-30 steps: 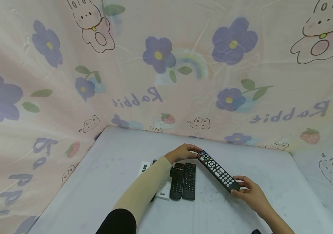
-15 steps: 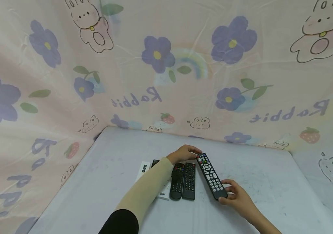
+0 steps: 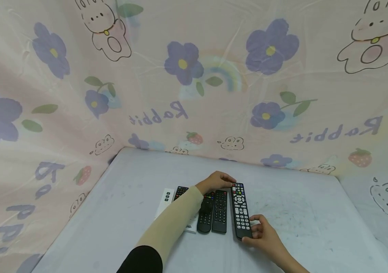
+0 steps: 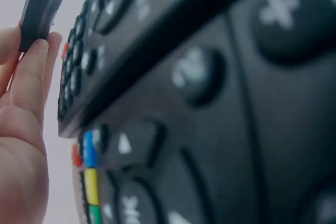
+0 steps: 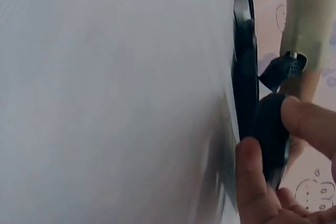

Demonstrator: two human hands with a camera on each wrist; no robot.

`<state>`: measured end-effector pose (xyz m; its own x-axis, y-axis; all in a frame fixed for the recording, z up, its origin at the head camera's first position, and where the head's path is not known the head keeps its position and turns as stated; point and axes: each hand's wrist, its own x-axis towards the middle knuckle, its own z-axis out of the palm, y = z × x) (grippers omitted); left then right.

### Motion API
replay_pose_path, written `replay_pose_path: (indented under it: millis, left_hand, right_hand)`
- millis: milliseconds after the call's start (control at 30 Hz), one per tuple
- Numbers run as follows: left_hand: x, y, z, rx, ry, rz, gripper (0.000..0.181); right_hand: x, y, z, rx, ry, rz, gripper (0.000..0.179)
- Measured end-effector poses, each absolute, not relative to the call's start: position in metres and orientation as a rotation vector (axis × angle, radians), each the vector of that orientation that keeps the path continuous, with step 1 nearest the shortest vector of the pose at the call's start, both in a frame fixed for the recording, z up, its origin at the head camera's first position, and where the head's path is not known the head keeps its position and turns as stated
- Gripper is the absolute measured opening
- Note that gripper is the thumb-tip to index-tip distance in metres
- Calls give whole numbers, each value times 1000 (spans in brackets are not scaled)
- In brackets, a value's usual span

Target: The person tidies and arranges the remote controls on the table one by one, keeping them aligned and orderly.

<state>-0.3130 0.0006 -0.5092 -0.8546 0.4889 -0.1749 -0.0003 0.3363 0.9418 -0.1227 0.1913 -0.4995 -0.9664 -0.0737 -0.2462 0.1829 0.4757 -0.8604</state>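
Observation:
A long black remote control (image 3: 240, 210) with pale buttons and a few coloured ones is held between both hands, right of a row of other remotes. My left hand (image 3: 216, 181) pinches its far end between thumb and fingers; the left wrist view shows those fingers (image 4: 29, 82) at the remote's end. At the near end, my right hand (image 3: 265, 239) grips the remote by its edges, thumb on one side and fingers on the other. Beside it lie a slim black remote (image 3: 219, 212) and a rounded black remote (image 3: 205, 218), roughly parallel.
Further left lie a white remote (image 3: 164, 200), another black remote (image 3: 180, 192) and a second white one (image 3: 191, 226), partly hidden by the left sleeve (image 3: 171, 218). A patterned curtain (image 3: 214, 125) rises behind the white table (image 3: 139, 182).
The held remote has swung from a slant to nearly parallel with the row, its near end moving left and closer with my right hand. My left hand stays at the far end, shifting slightly.

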Motion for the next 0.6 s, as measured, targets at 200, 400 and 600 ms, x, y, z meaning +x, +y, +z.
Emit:
replay_pose_path:
  millis: [200,400,600]
  left_hand:
    - [-314,-2,-513,442,2208,1499,19]
    - [-313,-2,-511,451,2211,1469,19]
    - [-311,0,-509,450,2201,1458,20]
  right_hand:
    - [-121,183,-503,82,2481,-1502,74]
    - [-120,178,-506,85,2491,-1498,73]
    - [-121,174,-509,131,2537,-1445,72]
